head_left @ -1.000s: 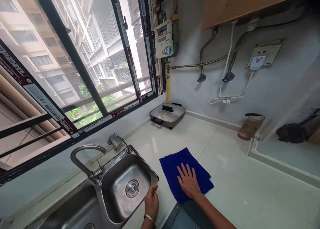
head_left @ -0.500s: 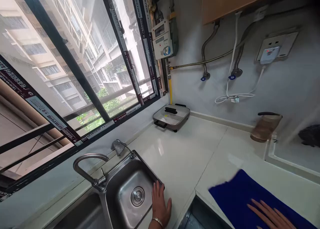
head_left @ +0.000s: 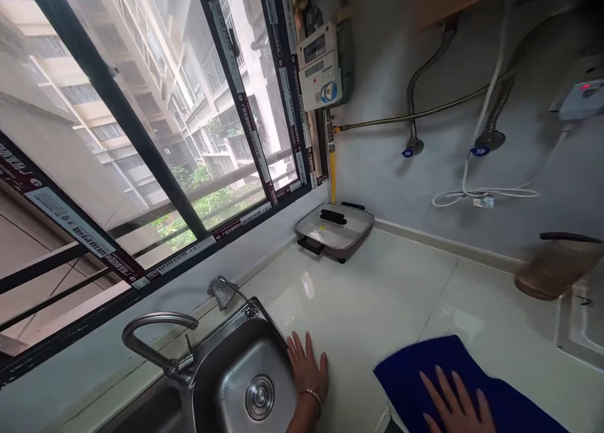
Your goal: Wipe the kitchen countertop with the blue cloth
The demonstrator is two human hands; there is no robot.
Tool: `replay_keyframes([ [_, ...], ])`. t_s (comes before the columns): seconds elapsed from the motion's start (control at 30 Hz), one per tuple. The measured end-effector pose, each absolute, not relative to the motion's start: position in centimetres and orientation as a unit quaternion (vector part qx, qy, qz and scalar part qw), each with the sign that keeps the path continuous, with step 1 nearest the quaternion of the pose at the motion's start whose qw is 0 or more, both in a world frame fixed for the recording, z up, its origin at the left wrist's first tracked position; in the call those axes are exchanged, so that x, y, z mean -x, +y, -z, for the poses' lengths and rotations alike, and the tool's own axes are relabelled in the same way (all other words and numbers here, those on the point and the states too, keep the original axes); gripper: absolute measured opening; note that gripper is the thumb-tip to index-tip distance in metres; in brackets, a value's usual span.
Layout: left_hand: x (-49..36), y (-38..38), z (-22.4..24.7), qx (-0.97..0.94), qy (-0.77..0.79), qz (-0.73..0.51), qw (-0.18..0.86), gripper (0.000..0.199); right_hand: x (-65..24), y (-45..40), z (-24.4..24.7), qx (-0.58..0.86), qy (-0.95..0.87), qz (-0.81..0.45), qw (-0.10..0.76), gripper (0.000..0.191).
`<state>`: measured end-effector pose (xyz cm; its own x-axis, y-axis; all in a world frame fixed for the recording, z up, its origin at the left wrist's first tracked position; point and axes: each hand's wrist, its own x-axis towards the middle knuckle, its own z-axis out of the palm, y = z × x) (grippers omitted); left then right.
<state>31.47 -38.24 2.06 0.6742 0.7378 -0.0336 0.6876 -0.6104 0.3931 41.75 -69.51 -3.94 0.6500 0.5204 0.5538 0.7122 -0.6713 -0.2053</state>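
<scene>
My left hand (head_left: pixel 307 373), with a bracelet at its wrist, rests fingers apart at the right rim of the steel sink (head_left: pixel 278 338), partly on the counter. A dark blue cloth (head_left: pixel 438 357) lies spread on the white counter (head_left: pixel 377 294) at the lower right. On top of that cloth my right hand (head_left: pixel 457 401) lies flat with its fingers spread. The bottom of the picture cuts off the right wrist and part of the cloth.
A lidded electric pan (head_left: pixel 335 228) stands in the counter corner below the gas meter (head_left: pixel 321 68). By the window are a curved faucet (head_left: pixel 158 320) and a grey scrubbing cloth (head_left: pixel 221 293). A brown translucent jug (head_left: pixel 552 269) stands at the right by the wall.
My right hand and the blue cloth have shifted left across the counter. My left hand has slid slightly forward along the sink rim. The view has turned and moved a little closer.
</scene>
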Motion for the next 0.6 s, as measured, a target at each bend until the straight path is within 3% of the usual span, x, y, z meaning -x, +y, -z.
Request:
replay_keyframes([
  [0.23, -33.9, -39.1, -0.4, -0.864, 0.47, -0.109, 0.142, 0.057, -45.6, -59.2, 1.8, 0.854, -0.474, 0.179, 0.118, 0.064],
  [0.6, -34.1, -38.6, 1.4, -0.875, 0.448, -0.126, 0.135, 0.053, -55.6, -44.2, 0.9, 0.867, -0.477, 0.075, 0.122, 0.064],
])
